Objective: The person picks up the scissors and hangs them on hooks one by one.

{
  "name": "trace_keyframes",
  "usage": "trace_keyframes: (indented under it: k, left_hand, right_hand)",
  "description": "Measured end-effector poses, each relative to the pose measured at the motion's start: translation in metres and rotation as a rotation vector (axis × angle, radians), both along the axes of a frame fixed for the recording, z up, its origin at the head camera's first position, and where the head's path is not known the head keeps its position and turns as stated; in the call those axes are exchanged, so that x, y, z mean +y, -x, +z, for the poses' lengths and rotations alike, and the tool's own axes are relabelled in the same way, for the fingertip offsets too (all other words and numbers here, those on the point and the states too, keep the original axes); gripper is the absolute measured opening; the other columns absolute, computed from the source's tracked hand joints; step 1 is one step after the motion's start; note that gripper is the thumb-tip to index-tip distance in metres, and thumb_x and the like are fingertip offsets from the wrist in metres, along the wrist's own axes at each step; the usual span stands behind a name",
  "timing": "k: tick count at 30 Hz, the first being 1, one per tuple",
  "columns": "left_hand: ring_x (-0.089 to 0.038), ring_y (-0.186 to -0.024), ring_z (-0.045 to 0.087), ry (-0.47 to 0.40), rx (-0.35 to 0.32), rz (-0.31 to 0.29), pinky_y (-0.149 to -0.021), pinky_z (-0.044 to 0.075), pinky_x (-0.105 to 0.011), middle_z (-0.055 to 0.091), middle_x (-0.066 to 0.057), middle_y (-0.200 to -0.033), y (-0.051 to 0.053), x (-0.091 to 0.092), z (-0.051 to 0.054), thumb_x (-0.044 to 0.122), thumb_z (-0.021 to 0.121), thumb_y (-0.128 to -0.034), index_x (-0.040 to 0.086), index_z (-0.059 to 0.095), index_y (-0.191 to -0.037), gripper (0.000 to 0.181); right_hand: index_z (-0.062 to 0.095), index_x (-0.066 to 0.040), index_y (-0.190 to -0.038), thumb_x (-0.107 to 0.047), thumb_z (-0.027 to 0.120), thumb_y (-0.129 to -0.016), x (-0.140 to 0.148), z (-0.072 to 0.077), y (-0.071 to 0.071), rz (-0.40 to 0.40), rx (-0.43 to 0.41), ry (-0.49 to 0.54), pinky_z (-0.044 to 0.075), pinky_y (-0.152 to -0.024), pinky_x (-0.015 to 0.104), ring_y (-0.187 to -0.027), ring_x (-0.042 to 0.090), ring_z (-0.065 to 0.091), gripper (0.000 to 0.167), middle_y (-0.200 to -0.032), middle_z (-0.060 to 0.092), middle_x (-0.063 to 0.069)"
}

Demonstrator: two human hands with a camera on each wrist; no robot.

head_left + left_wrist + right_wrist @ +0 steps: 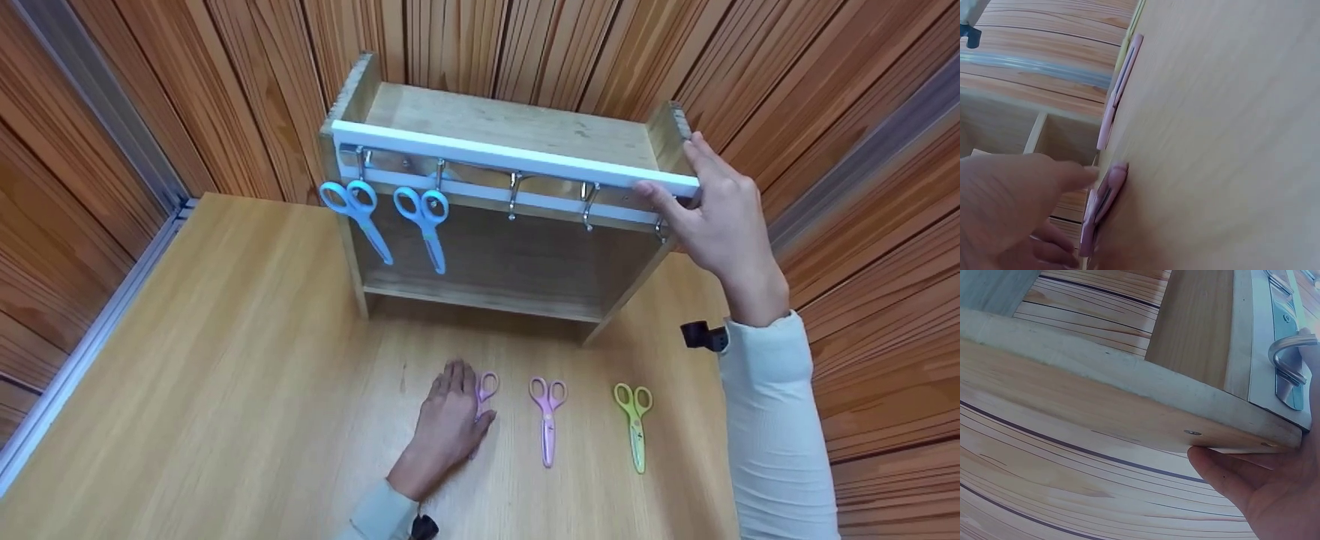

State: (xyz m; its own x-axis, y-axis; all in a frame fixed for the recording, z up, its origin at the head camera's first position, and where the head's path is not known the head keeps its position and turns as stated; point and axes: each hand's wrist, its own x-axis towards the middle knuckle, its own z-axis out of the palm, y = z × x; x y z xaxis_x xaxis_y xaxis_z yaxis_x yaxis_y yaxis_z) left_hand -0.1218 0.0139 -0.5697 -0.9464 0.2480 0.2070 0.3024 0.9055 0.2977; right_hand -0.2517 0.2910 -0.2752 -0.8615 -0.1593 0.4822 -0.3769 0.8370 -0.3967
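Observation:
My right hand (724, 217) holds the upper right corner of a wooden shelf (517, 124), thumb at the front rail and fingers along the outer side. In the right wrist view, fingertips (1207, 461) press that side panel. My left hand (450, 420) lies low over the table, fingers fairly straight, partly covering a pair of purple scissors (489, 384). The left wrist view shows the thumb close beside these scissors (1105, 197), apparently not pinching them. Two pairs of blue scissors, one at far left (360, 214) and another beside it (426, 225), hang from the rail's hooks.
Pink-purple scissors (547, 420) and yellow-green scissors (636, 427) lie to the right on the wooden table (225, 375). Bare metal hooks (514, 195) stick out along the white rail (480, 150). Wood-panelled walls (255, 97) stand behind and at both sides.

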Motion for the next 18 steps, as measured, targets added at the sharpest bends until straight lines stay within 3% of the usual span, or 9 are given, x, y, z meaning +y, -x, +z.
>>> trace_keyframes:
  k: [10, 18]
  left_hand:
    - [-0.044, -0.134, 0.063, 0.161, 0.051, 0.07, -0.107, 0.059, -0.043, 0.063, -0.033, -0.141, -0.003, 0.011, 0.003, 0.043, 0.076, -0.0937, -0.012, 0.062, -0.137, 0.072]
    - [-0.036, -0.122, 0.073, 0.277, 0.221, 0.131, -0.098, 0.063, -0.036, 0.074, -0.025, -0.127, -0.004, 0.016, 0.001, 0.043, 0.082, -0.0873, -0.006, 0.072, -0.126, 0.063]
  right_hand:
    - [0.045, -0.005, -0.158, -0.062, 0.068, -0.096, 0.0, 0.0, -0.001, -0.003, -0.013, 0.01, 0.035, -0.124, 0.061, -0.154, 0.043, 0.041, 0.087, -0.168, 0.038, 0.015]
    - [0.045, -0.004, -0.158, -0.062, 0.067, -0.095, 0.0, 0.0, 0.0, -0.009, -0.013, 0.012, 0.034, -0.125, 0.061, -0.154, 0.043, 0.04, 0.088, -0.168, 0.038, 0.015]
